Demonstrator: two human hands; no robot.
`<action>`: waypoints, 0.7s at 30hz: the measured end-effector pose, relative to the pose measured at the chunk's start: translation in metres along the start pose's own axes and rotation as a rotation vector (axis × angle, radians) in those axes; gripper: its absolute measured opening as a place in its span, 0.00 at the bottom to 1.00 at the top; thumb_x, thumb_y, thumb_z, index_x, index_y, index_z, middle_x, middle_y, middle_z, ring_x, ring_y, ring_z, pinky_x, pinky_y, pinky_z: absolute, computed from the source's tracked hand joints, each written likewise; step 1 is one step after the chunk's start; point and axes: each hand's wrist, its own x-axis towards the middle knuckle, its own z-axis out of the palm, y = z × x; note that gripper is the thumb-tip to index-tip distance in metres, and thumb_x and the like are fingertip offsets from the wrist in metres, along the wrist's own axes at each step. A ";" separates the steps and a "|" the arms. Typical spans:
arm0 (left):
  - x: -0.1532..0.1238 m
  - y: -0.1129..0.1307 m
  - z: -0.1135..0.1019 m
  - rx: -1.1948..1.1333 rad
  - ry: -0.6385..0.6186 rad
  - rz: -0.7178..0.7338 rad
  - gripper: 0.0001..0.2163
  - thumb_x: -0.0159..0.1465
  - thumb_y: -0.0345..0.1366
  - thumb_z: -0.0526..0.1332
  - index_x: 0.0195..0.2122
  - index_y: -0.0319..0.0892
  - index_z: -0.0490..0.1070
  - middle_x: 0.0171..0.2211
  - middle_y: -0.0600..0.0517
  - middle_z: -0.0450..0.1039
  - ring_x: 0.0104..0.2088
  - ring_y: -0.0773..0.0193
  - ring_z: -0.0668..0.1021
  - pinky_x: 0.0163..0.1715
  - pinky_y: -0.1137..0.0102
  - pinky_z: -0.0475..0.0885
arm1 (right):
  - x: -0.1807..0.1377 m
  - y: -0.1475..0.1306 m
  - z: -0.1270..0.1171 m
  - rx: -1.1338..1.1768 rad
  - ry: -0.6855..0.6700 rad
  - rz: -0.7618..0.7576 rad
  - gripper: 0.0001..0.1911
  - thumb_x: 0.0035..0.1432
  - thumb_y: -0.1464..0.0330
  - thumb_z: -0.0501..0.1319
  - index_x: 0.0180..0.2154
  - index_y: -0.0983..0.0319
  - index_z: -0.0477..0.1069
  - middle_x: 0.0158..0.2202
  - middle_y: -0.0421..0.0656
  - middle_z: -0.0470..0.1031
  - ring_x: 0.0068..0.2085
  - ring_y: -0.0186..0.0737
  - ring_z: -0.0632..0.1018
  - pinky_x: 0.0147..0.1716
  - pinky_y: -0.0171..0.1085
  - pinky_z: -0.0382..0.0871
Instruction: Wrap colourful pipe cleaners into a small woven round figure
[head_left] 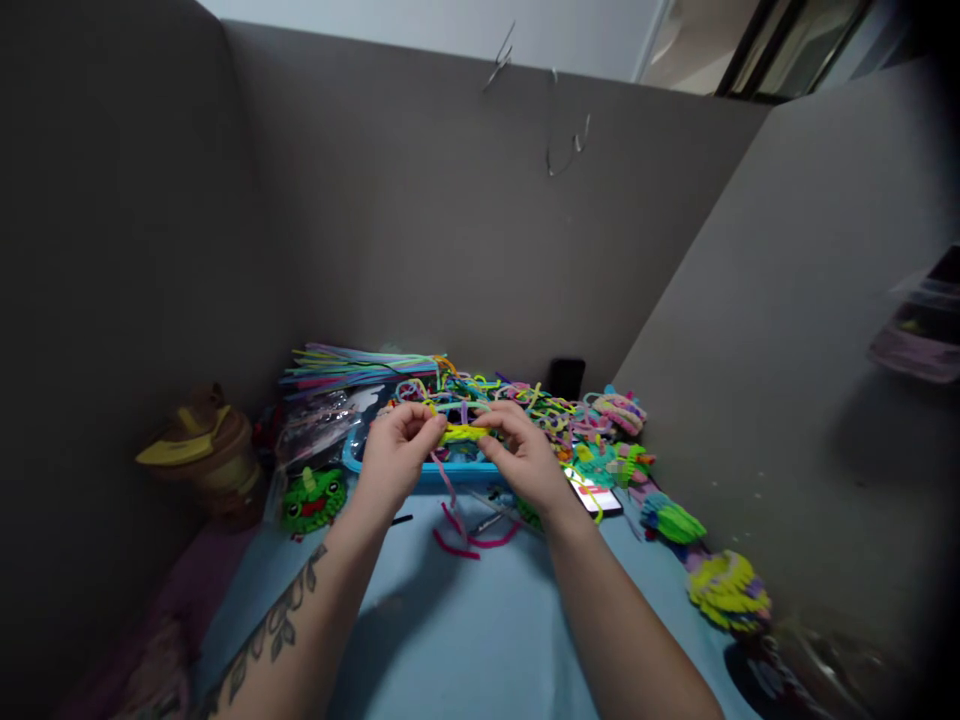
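Observation:
My left hand [397, 450] and my right hand [521, 455] are raised over the light blue table [465, 630], both pinched on a small yellow pipe-cleaner piece [463, 433] held between them. Pink strands hang down from it toward loose pink pipe cleaners [469, 540] lying on the table. Right behind my hands sits a blue tray [442, 475], and beyond it a tangled heap of coloured pipe cleaners [510, 395].
A green frog figure [313, 497] lies left of the tray, with a brown and yellow jug [206, 450] farther left. A phone [596, 495] lies at right. Finished fuzzy shapes [727, 590] line the right side. Grey partition walls [450, 200] enclose the desk.

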 end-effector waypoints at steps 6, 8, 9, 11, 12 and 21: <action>-0.008 0.008 0.007 0.202 0.041 0.137 0.08 0.57 0.38 0.61 0.25 0.39 0.68 0.21 0.56 0.67 0.23 0.70 0.68 0.23 0.76 0.61 | -0.001 -0.001 0.010 0.052 0.032 0.081 0.03 0.55 0.66 0.64 0.32 0.59 0.73 0.51 0.46 0.68 0.55 0.45 0.70 0.55 0.46 0.63; -0.009 0.007 0.009 0.206 0.060 0.133 0.08 0.57 0.38 0.61 0.24 0.39 0.68 0.21 0.56 0.67 0.23 0.70 0.68 0.23 0.75 0.62 | -0.002 -0.003 0.012 0.049 0.064 0.101 0.04 0.55 0.67 0.64 0.30 0.59 0.72 0.50 0.46 0.68 0.54 0.45 0.71 0.52 0.44 0.65; -0.009 0.006 0.010 0.199 0.075 0.131 0.08 0.57 0.38 0.61 0.24 0.39 0.68 0.21 0.56 0.68 0.23 0.70 0.69 0.24 0.75 0.62 | -0.003 -0.004 0.012 0.041 0.089 0.104 0.04 0.54 0.67 0.64 0.29 0.59 0.71 0.49 0.46 0.68 0.53 0.45 0.71 0.51 0.43 0.65; -0.008 0.004 0.012 0.166 0.102 0.127 0.07 0.56 0.37 0.61 0.24 0.39 0.68 0.23 0.55 0.69 0.24 0.70 0.69 0.25 0.75 0.63 | -0.004 -0.007 0.014 0.026 0.139 0.099 0.04 0.55 0.68 0.63 0.29 0.60 0.70 0.48 0.46 0.68 0.52 0.44 0.71 0.49 0.42 0.66; -0.008 0.002 0.013 0.135 0.109 0.118 0.07 0.55 0.37 0.62 0.25 0.39 0.69 0.23 0.55 0.69 0.24 0.70 0.69 0.25 0.75 0.63 | -0.005 -0.008 0.015 0.024 0.158 0.094 0.04 0.55 0.68 0.63 0.28 0.60 0.70 0.48 0.46 0.68 0.52 0.44 0.71 0.48 0.41 0.66; -0.006 0.000 0.019 -0.154 0.089 -0.024 0.10 0.52 0.40 0.65 0.25 0.40 0.67 0.19 0.57 0.69 0.23 0.70 0.72 0.26 0.75 0.67 | -0.005 -0.009 0.016 0.103 0.248 0.106 0.04 0.53 0.68 0.63 0.28 0.60 0.70 0.46 0.45 0.68 0.52 0.44 0.71 0.47 0.40 0.66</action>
